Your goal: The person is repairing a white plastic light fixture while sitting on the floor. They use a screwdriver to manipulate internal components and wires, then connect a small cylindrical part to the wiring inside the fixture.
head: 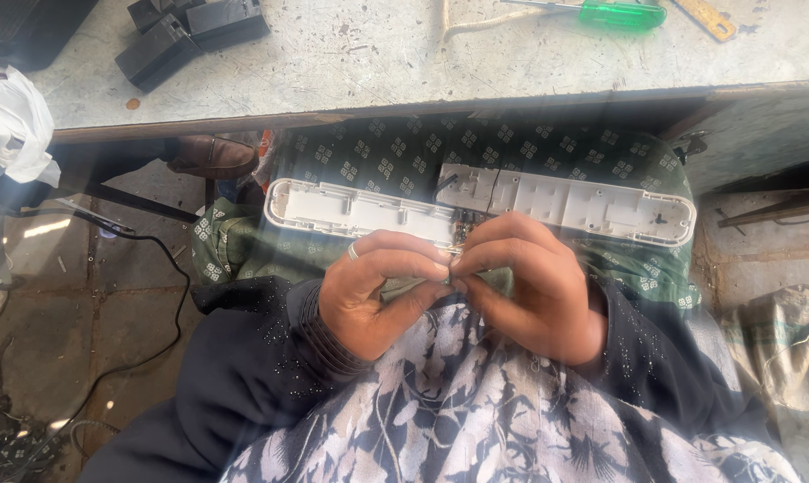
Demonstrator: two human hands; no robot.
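Pinching something tiny between thumb and fingertips, the left hand point(379, 288) and right hand point(531, 288) meet just below the middle of a long white casing point(476, 207) that lies across the person's lap on green patterned cloth point(378, 156). Both hands are closed in a fine grip; what they hold is too small to make out, though it seems to be a wire or small part point(459, 240) at the casing's near edge.

The casing looks split into two offset halves, resting loose with neither hand gripping it. A knee shift or a tug on the pinched piece could likely slide it off the lap to the floor point(74, 295). A hard pull might also snap the thin piece or tear it from its seat. If the fingers slip, the small part could drop into the cloth folds and be hard to find.

On the table point(378, 54) beyond, a green screwdriver point(621, 13) lies near the far edge and black boxes point(190, 31) sit toward the far left corner, all well apart from the hands. A black cable point(168, 268) trails on the floor at left.
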